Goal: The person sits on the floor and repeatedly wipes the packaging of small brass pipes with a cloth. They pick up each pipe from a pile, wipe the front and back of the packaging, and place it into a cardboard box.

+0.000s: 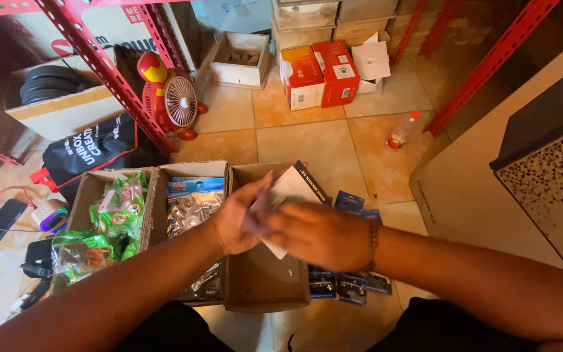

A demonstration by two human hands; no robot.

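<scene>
Both hands meet over an open cardboard box (255, 280) on the tiled floor (307, 143). Left hand (236, 221) and right hand (324, 234) share 1 flat package (294, 186), white on its face with a dark edge strip, held tilted above the box mouth. Left fingers pinch something small and purplish (255, 212) against the package's near corner; motion blur hides exactly what it is. Right hand is closed over the lower right side of the package, thumb side on top. Package looks like thin card: probably light, fairly stiff, liable to crease if bent across the middle, so the edges and corners are the safer places to hold, as both hands do. Its face looks smooth, possibly slick. Just under the right wrist lie several blue blister packs (350, 283) on the floor. Left of the grip, 2 more open boxes: one with silvery packets (190, 212), one with green packets (122, 208). Beyond the grip, well apart, stand a red fan toy (167, 94) and orange cartons (317, 73).
</scene>
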